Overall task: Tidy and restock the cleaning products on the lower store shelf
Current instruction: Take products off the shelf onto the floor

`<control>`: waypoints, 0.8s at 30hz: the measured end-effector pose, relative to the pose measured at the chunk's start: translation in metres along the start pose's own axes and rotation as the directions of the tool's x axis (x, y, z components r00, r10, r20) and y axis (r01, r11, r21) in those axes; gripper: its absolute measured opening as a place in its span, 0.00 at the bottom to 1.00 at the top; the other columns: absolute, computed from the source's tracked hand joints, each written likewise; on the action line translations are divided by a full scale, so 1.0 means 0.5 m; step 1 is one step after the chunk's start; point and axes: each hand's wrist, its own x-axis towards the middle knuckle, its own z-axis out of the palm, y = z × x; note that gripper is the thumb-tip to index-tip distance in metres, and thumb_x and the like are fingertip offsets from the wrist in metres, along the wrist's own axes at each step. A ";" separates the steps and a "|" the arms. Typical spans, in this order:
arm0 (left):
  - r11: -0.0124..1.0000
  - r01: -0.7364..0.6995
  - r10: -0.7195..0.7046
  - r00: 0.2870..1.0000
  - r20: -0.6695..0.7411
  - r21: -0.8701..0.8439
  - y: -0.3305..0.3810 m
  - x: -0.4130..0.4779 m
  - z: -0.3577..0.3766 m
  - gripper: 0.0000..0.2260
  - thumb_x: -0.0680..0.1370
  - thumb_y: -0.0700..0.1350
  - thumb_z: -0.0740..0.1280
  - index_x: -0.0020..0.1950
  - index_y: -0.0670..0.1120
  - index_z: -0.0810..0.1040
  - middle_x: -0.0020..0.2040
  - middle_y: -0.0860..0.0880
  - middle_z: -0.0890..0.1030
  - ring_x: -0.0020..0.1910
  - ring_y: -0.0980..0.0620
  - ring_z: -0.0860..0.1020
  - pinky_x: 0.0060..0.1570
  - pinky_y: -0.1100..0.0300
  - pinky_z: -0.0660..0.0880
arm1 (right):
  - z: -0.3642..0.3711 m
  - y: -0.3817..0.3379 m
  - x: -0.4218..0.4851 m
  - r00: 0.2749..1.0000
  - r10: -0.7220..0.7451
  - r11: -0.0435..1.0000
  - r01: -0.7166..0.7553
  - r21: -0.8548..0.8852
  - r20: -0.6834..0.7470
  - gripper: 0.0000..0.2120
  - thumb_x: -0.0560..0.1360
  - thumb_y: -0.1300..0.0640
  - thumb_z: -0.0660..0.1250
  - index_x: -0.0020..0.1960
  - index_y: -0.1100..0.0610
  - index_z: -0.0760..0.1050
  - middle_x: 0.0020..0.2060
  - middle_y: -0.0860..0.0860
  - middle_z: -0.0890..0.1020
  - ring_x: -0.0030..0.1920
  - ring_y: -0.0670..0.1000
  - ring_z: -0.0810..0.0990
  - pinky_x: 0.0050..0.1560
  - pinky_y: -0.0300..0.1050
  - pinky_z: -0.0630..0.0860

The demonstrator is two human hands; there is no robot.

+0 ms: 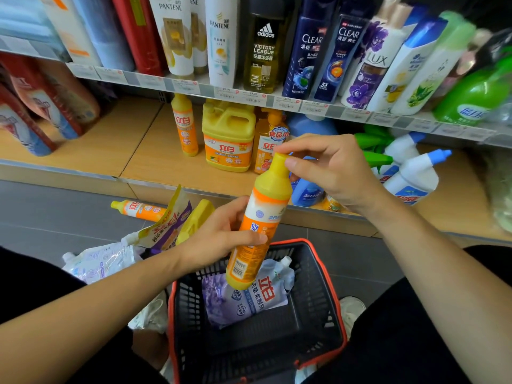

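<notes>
Orange dish-soap bottle [263, 214] sits mid-frame, held tilted in the air above the black basket [313, 278], not yet on the lower shelf [155, 162]. The left hand [219, 236] wraps its fingers round the bottle's label section; the right hand [335, 176] pinches the yellow cap [278, 162] between thumb and fingers [297, 163].

Risks, as I judge them: the bottle's base hangs free, so a slack left grip while the right hand works the cap could drop it into the basket onto the purple refill pouch [243, 297]. A cap left loose might leak once the bottle is stood up. Whether the cap is tight cannot be told.

On the shelf, upper centre, an upright orange bottle [185, 126] stands near a yellow jug [228, 137], with bare wood to the left of them, a likely slot. Right of centre, a blue bottle [306, 192] and white bottles with blue caps [412, 176] crowd the shelf edge and lean; a careless reach there could knock them over.

On the floor, left of centre, lie another orange bottle [141, 209], a yellow container [195, 217] and refill pouches [102, 261], all between the person and the shelf and waiting to be put up.
</notes>
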 end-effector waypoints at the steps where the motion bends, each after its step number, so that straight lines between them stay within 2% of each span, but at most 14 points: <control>1: 1.000 0.003 -0.003 1.000 -0.004 -0.006 0.002 0.000 0.000 0.26 0.69 0.38 0.74 0.67 0.38 0.74 0.58 0.36 0.82 0.54 0.43 0.82 0.59 0.46 0.79 | 0.001 0.001 0.000 1.000 0.001 1.000 -0.001 -0.003 -0.001 0.12 0.76 0.68 0.69 0.58 0.57 0.80 0.48 0.52 0.84 0.45 0.49 0.83 0.44 0.39 0.79; 6: 0.999 0.024 -0.024 1.000 -0.013 -0.045 0.010 -0.002 0.001 0.26 0.69 0.38 0.73 0.67 0.37 0.74 0.58 0.33 0.81 0.55 0.39 0.82 0.60 0.41 0.78 | -0.003 0.002 0.002 0.999 0.023 1.000 -0.023 0.019 -0.023 0.12 0.78 0.65 0.68 0.59 0.56 0.80 0.48 0.48 0.84 0.39 0.46 0.83 0.42 0.39 0.79; 9: 0.999 0.034 -0.034 0.999 -0.006 -0.042 0.009 -0.003 0.002 0.26 0.69 0.38 0.73 0.67 0.38 0.74 0.59 0.34 0.81 0.58 0.33 0.80 0.61 0.39 0.77 | -0.001 0.006 0.002 0.999 0.037 0.999 -0.036 0.037 -0.040 0.11 0.79 0.64 0.66 0.58 0.55 0.81 0.46 0.52 0.85 0.38 0.47 0.83 0.42 0.39 0.79; 13: 0.997 0.047 -0.047 0.999 0.001 -0.066 0.008 -0.002 0.000 0.26 0.69 0.38 0.74 0.67 0.39 0.75 0.58 0.34 0.82 0.55 0.38 0.81 0.62 0.37 0.76 | 0.003 0.008 0.001 0.999 0.019 0.999 -0.018 0.034 -0.038 0.12 0.78 0.66 0.67 0.60 0.60 0.80 0.47 0.52 0.85 0.40 0.46 0.83 0.43 0.38 0.79; 15: 0.994 0.045 -0.044 0.999 0.004 -0.102 0.007 0.000 -0.002 0.28 0.68 0.41 0.77 0.66 0.41 0.76 0.58 0.34 0.82 0.55 0.37 0.81 0.62 0.35 0.76 | 0.007 0.010 0.001 0.999 0.029 0.998 -0.027 0.052 -0.046 0.14 0.75 0.68 0.70 0.60 0.60 0.80 0.49 0.53 0.85 0.45 0.47 0.83 0.47 0.41 0.80; 19: 0.988 0.032 -0.032 0.999 0.002 -0.154 0.001 0.003 -0.011 0.26 0.68 0.45 0.77 0.65 0.45 0.78 0.58 0.35 0.82 0.59 0.30 0.80 0.63 0.30 0.73 | 0.014 0.012 0.001 0.998 0.053 0.997 -0.050 0.066 -0.042 0.21 0.72 0.71 0.72 0.64 0.61 0.78 0.52 0.62 0.83 0.50 0.54 0.82 0.54 0.49 0.81; 21: 0.988 0.005 -0.009 1.000 -0.027 -0.155 0.001 0.006 -0.015 0.24 0.68 0.46 0.77 0.63 0.47 0.79 0.57 0.36 0.83 0.57 0.32 0.81 0.63 0.28 0.72 | 0.018 0.013 0.000 0.998 0.067 0.996 -0.066 0.062 -0.021 0.25 0.72 0.71 0.72 0.68 0.60 0.75 0.55 0.59 0.83 0.53 0.54 0.83 0.56 0.49 0.81; 24: 0.980 -0.058 0.035 0.992 -0.124 -0.189 0.014 0.012 -0.022 0.22 0.68 0.46 0.77 0.61 0.48 0.81 0.54 0.39 0.83 0.53 0.38 0.81 0.61 0.28 0.73 | 0.028 0.023 -0.003 0.989 0.137 0.990 -0.138 0.028 0.049 0.33 0.71 0.69 0.74 0.72 0.52 0.68 0.60 0.52 0.81 0.53 0.50 0.83 0.54 0.46 0.82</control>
